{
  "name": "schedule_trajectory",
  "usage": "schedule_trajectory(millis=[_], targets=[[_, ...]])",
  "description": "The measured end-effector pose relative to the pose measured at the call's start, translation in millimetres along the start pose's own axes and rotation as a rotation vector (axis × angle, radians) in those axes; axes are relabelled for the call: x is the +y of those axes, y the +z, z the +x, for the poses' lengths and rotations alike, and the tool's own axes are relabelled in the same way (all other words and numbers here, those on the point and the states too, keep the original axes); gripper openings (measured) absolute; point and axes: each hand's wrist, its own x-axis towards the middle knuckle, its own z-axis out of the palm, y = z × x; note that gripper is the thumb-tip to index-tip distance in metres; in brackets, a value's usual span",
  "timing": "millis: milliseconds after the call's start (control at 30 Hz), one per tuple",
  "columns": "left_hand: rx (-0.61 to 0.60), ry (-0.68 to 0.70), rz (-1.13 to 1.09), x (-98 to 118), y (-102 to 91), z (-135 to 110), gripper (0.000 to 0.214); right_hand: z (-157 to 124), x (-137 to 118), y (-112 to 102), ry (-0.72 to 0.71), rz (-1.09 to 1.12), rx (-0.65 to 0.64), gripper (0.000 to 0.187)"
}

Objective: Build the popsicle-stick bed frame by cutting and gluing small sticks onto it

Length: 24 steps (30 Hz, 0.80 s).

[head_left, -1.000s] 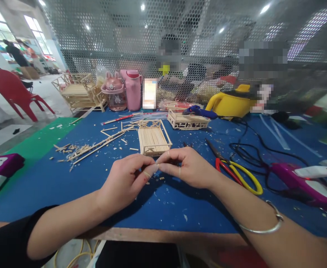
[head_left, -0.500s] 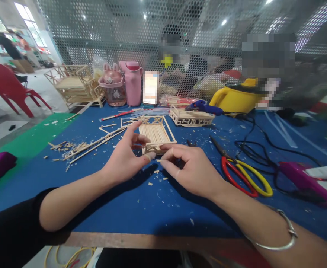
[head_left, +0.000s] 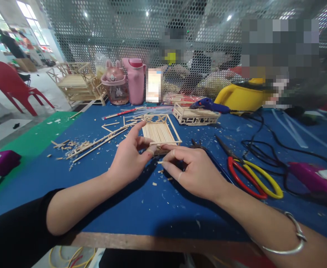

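Note:
A small frame built of thin wooden sticks (head_left: 158, 131), with a slatted floor and crossed sticks at its far end, sits on the blue tabletop. My left hand (head_left: 127, 158) grips its near left corner, the thumb in front and the index finger raised along the side. Between the thumb and fingers of my right hand (head_left: 198, 169), a short stick piece (head_left: 160, 162) is pinched just in front of the frame's near end. My fingers partly hide that near end.
Loose sticks (head_left: 96, 143) and offcuts lie left. On the right are dark-tipped pliers (head_left: 198, 143), red-and-yellow-handled scissors (head_left: 247, 173), and black cable (head_left: 259, 149). Behind stand another stick model (head_left: 196, 116), a blue glue gun (head_left: 210, 105), a pink bottle (head_left: 137, 83), a lit phone (head_left: 153, 85) and a yellow pot (head_left: 243, 98).
The view has shifted slightly, so most things appear farther right. My left thumb has moved up against the frame's near end. My right hand still pinches the short stick piece.

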Motion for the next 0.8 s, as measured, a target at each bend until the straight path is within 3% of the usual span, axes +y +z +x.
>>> schedule_trajectory(millis=[300, 567, 800], targets=[[0.041, 0.042, 0.193, 2.2, 3.3, -2.0, 0.059, 1.8, 2.4, 0.1, -0.038, 0.003, 0.034, 0.012], [0.066, 0.029, 0.109, 2.5, 5.6, -1.5, 0.071, 1.9, 3.8, 0.5, -0.060, 0.007, 0.039, 0.012], [-0.012, 0.011, 0.062, 4.8, 4.9, -0.3, 0.064, 2.5, 5.7, 0.1, -0.082, -0.002, 0.056, 0.011]])
